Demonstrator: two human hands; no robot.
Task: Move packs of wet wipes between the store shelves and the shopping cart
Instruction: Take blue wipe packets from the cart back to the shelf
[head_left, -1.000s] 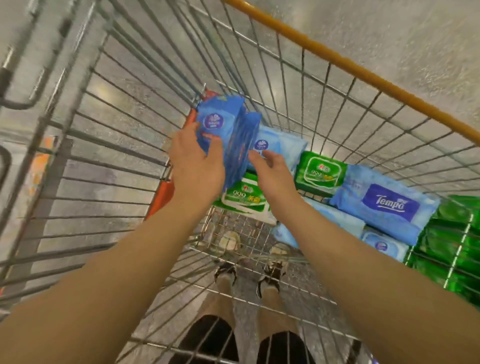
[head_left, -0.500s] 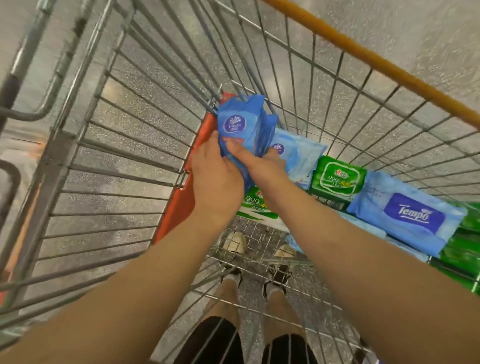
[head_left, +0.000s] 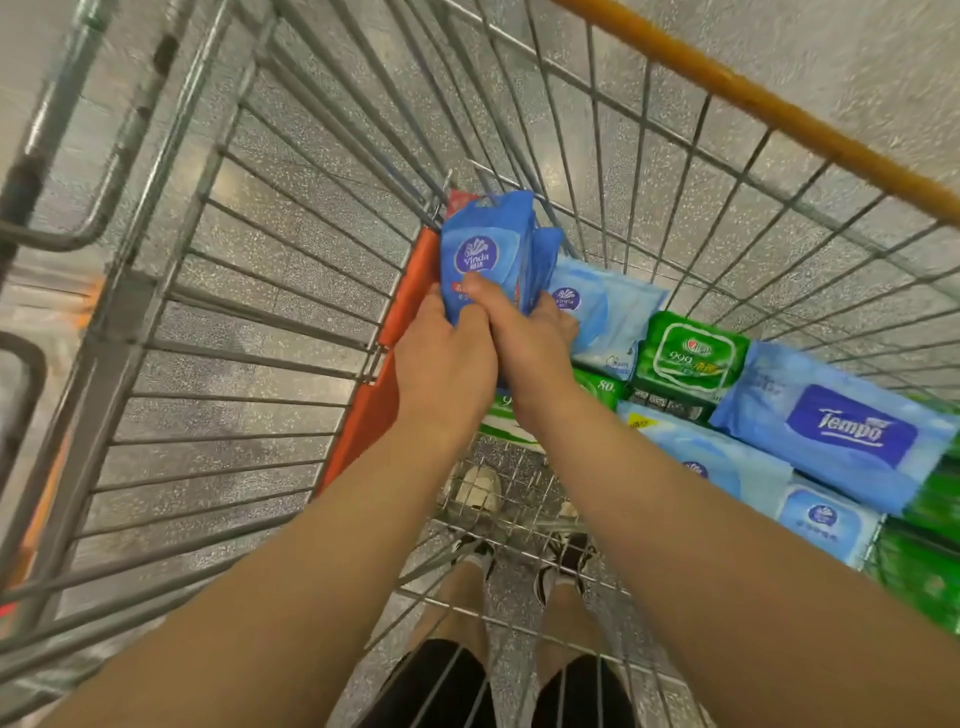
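Both my hands are inside the wire shopping cart (head_left: 291, 322). My left hand (head_left: 441, 364) and my right hand (head_left: 524, 338) together grip a bundle of dark blue Vinda wet wipe packs (head_left: 485, 254), held upright near the cart's far corner. My right thumb lies across the front pack. Just right of it, a light blue Vinda pack (head_left: 608, 312) lies on the cart floor. Further right are a green 999 pack (head_left: 685, 358) and a blue Tempo pack (head_left: 836, 426).
More light blue packs (head_left: 727, 467) and green packs (head_left: 924, 571) fill the cart's right side. An orange plastic panel (head_left: 389, 384) lines the cart's end wall, and an orange handle bar (head_left: 779, 114) runs along the top right. My feet show through the mesh on the speckled floor.
My right hand has come in from beside the bundle and closed onto it next to my left hand. The bundle has shifted slightly right and sits more upright.
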